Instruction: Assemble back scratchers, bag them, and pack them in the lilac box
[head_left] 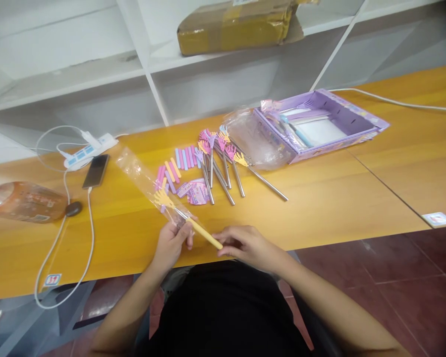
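Observation:
A back scratcher (204,233) with a yellow hand-shaped head, metal rod and yellow grip lies slantwise between my hands. Its head and rod are inside a long clear plastic sleeve (136,171), while the grip sticks out. My left hand (174,243) is closed around the sleeve's near end and the rod. At the grip's lower end, my right hand (247,245) pinches the tip between thumb and fingers. Just beyond lie several loose back scratchers (223,166) with bare metal rods, coloured grip tubes (186,157) in pink, blue, purple and yellow, and small printed cards (198,192).
A purple tray box (357,136) with packed items stands at the back right, clear plastic bags (252,139) beside it. To the left are a power strip (92,151), a phone (95,171) on a looping cable and an orange-tinted bottle (27,202). A taped carton (234,27) sits on the shelf.

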`<state>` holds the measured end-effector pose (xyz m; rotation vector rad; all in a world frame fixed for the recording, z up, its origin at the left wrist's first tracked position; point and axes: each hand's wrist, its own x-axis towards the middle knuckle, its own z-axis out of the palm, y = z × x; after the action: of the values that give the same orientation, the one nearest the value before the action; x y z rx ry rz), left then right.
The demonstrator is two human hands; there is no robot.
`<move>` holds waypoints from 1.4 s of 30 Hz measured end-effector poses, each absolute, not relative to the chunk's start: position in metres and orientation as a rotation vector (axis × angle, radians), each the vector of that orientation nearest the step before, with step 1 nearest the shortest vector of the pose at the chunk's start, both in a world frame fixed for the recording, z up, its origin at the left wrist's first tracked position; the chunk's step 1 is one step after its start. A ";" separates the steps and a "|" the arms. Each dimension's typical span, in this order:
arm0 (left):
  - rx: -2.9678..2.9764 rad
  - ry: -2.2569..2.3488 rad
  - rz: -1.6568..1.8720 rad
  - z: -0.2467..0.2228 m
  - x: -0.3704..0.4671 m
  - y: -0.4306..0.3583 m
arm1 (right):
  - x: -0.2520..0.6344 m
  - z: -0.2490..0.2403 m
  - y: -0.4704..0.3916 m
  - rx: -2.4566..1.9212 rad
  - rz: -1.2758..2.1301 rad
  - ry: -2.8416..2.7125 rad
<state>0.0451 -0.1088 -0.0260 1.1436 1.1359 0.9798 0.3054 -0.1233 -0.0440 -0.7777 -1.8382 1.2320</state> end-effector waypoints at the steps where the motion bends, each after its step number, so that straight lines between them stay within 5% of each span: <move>1: 1.166 1.133 0.924 -0.025 0.045 -0.109 | 0.305 -0.043 -0.123 -0.782 1.200 -1.853; 16: 1.742 0.927 0.220 -0.003 0.052 -0.110 | 0.304 -0.041 -0.116 -0.825 1.130 -1.948; 28: 2.037 0.821 0.275 -0.005 0.054 -0.111 | 0.304 -0.037 -0.116 -0.670 0.999 -2.003; 42: 1.274 1.146 0.792 -0.021 0.053 -0.106 | 0.304 -0.031 -0.117 -0.605 0.759 -2.122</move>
<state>0.0527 -0.1057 -0.0210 1.2735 1.1463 0.7916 0.3042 -0.1165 -0.0308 -0.6050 -2.1225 0.7585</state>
